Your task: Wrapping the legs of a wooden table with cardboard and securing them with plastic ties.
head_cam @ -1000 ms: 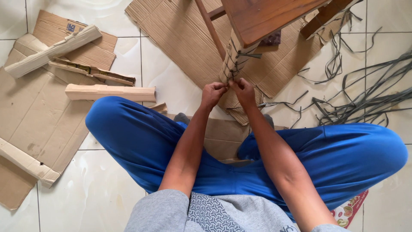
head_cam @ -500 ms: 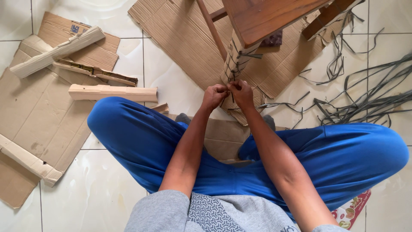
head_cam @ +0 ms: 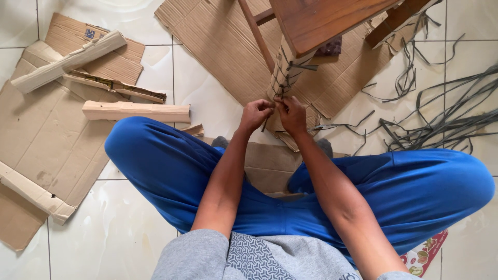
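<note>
Cardboard sheet [head_cam: 218, 46] covers the tiles under the wooden table [head_cam: 321, 21]. Its near leg [head_cam: 284, 72], wrapped in cardboard and laced with grey strap [head_cam: 282, 78], stands before my knees. Below the lacing, my left hand [head_cam: 255, 115] and right hand [head_cam: 292, 115] pinch the strap's ends.
</note>
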